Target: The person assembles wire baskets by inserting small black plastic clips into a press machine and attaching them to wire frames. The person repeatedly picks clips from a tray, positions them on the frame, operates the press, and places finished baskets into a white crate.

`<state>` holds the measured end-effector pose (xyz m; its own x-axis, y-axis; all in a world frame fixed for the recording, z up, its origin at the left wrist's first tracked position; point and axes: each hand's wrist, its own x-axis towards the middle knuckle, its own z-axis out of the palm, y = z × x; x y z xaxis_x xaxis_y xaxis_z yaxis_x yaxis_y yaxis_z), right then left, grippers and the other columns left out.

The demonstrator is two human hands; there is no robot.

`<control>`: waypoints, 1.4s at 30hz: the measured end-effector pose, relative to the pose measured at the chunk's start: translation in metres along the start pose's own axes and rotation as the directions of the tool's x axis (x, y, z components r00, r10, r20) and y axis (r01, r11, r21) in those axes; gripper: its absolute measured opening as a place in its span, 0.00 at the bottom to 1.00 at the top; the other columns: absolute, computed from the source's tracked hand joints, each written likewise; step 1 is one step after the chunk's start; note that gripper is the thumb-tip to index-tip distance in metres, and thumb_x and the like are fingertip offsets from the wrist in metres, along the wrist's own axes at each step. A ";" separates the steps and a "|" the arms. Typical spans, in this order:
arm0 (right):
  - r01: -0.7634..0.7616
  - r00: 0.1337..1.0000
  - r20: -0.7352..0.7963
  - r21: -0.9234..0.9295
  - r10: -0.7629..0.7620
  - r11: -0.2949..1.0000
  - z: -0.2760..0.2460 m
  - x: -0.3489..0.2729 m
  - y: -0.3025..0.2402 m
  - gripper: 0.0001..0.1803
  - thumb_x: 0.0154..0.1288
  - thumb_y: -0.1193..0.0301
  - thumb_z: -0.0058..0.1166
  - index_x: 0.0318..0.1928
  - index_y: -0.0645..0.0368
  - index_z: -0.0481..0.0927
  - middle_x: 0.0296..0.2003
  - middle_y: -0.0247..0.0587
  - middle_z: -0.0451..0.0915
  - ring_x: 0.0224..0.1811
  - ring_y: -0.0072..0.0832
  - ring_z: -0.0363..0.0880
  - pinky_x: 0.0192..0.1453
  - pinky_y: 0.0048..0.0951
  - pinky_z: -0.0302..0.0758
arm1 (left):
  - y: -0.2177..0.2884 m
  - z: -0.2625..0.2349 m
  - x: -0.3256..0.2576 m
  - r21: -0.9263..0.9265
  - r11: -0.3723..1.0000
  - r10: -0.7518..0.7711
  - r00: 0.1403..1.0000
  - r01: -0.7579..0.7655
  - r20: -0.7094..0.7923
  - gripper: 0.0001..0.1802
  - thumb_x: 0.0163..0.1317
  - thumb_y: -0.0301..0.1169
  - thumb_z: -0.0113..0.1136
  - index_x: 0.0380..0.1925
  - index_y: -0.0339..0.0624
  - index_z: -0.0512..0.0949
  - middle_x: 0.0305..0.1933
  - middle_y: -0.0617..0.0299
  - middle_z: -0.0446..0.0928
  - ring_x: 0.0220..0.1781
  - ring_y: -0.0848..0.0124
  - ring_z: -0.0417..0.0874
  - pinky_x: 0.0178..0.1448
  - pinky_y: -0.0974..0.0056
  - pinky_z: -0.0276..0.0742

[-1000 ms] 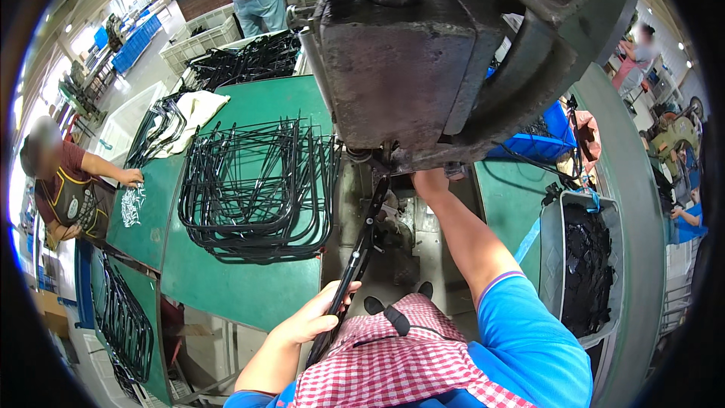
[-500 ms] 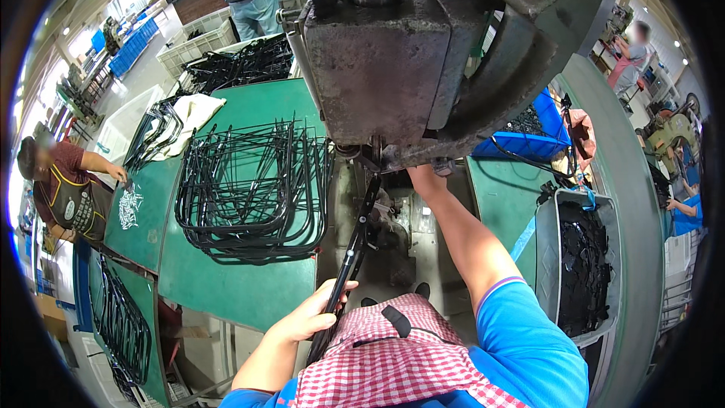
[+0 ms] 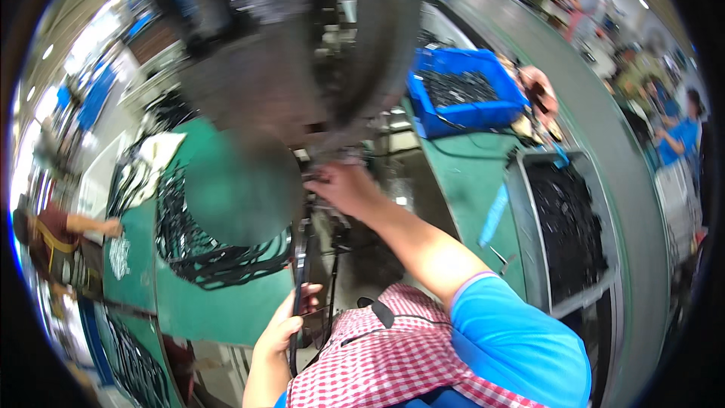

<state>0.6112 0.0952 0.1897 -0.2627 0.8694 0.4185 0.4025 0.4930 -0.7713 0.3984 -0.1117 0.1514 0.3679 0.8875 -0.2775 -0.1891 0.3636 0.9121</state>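
Observation:
My left hand (image 3: 291, 317) is wrapped around a glossy black metal tube frame (image 3: 301, 253), low down and in front of my checked apron. The tube rises steeply toward the underside of a large grey press machine (image 3: 249, 91). Close to the tube's upper end is my right hand (image 3: 343, 187), fingers bent and drawn together. Motion blur hides what is between them. A stack of black tube frames (image 3: 226, 276) lies on the green table to the left, partly covered by a blurred round patch.
On the right, a blue bin (image 3: 472, 117) holds small dark parts, and a grey crate (image 3: 532, 242) holds black pieces. The green table (image 3: 219, 317) extends left, where a co-worker (image 3: 64, 242) stands by small pale pieces. A belt-like green surface (image 3: 574, 121) runs along the right.
The view has swung right, bringing the blue bin more fully into sight. My left hand still grips the tube, which now stands more upright. My right hand now shows below the press.

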 end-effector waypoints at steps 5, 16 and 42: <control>0.232 0.949 -0.218 -0.009 -0.229 0.973 0.040 0.006 0.032 0.11 0.54 0.65 0.60 0.33 0.60 0.81 0.32 0.47 0.80 0.37 0.45 0.79 0.42 0.43 0.75 | -0.002 0.023 0.003 0.012 1.000 0.016 0.996 -0.015 -0.083 0.53 0.39 0.60 0.66 0.61 0.34 0.64 0.58 0.59 0.68 0.53 0.71 0.69 0.57 0.65 0.64; -0.127 0.945 -0.319 -0.168 0.068 0.978 -0.168 -0.101 0.064 0.23 0.47 0.64 0.62 0.44 0.63 0.80 0.48 0.52 0.76 0.53 0.45 0.73 0.60 0.41 0.70 | -0.020 0.056 0.011 -0.145 0.979 0.115 0.978 -0.141 -0.176 0.45 0.43 0.57 0.62 0.59 0.41 0.68 0.55 0.60 0.68 0.50 0.69 0.71 0.50 0.66 0.68; -0.418 0.350 -0.470 0.696 0.810 0.584 -0.334 -0.345 0.144 0.09 0.64 0.72 0.55 0.42 0.61 0.73 0.26 0.32 0.75 0.19 0.16 0.72 0.18 0.16 0.64 | -0.037 0.086 0.033 -0.104 0.983 0.126 0.973 -0.148 -0.195 0.50 0.41 0.55 0.65 0.64 0.44 0.63 0.53 0.68 0.66 0.48 0.76 0.72 0.50 0.68 0.72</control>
<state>1.0530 -0.1226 0.0940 0.6466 0.7196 -0.2531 -0.2655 -0.0988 -0.9590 0.4959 -0.1202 0.1349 0.1563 0.9643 -0.2140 -0.3353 0.2556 0.9068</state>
